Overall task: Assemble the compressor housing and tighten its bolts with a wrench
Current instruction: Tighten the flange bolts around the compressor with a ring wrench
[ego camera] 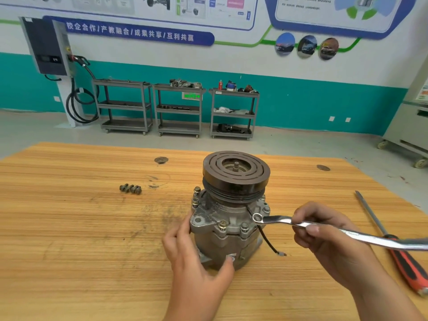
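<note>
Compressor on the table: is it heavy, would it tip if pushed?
Probably heavy: the compressor looks like cast metal. It stands on end with a wide pulley on top, so it may tip; the left hand steadies it. Laid over, it would likely roll.

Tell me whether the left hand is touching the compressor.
Touching. The head view shows the left hand holding the compressor. Its fingertips rest against the edge of the housing, the thumb presses on the lower body, and no gap shows.

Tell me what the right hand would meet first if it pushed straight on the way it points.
Probably the compressor housing: the right hand aims its wrench at the flange bolts, ring end nearly there; depth is unclear.
</note>
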Motion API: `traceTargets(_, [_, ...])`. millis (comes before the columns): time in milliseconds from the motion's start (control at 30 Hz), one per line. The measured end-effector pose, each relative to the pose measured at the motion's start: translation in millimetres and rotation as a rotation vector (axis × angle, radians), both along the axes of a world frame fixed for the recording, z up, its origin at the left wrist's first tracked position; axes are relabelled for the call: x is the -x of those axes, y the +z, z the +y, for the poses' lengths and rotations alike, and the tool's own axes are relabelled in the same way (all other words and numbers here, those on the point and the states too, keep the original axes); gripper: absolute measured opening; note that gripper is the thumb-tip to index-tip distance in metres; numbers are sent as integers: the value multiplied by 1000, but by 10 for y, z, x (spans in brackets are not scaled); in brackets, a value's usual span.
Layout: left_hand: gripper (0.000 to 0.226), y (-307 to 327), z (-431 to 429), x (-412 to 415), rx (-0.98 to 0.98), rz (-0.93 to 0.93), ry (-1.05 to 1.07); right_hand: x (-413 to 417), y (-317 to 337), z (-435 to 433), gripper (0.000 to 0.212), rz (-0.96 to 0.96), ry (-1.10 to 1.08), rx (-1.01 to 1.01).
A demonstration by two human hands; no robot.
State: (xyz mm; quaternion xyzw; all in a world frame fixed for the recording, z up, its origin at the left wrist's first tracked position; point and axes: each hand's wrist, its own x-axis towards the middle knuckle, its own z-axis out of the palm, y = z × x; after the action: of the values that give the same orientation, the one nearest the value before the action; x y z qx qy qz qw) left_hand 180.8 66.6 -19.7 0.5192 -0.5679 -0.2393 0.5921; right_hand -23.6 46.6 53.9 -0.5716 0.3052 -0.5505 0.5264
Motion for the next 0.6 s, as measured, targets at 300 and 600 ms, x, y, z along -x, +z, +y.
traceTargets(300, [69, 58, 132, -378, 93, -133, -83, 103, -21, -131, 19, 62, 48, 14])
traceTargets(600, [69, 616, -1364, -586, -344, 450, -476, 101, -21, -88, 23, 188, 64, 27])
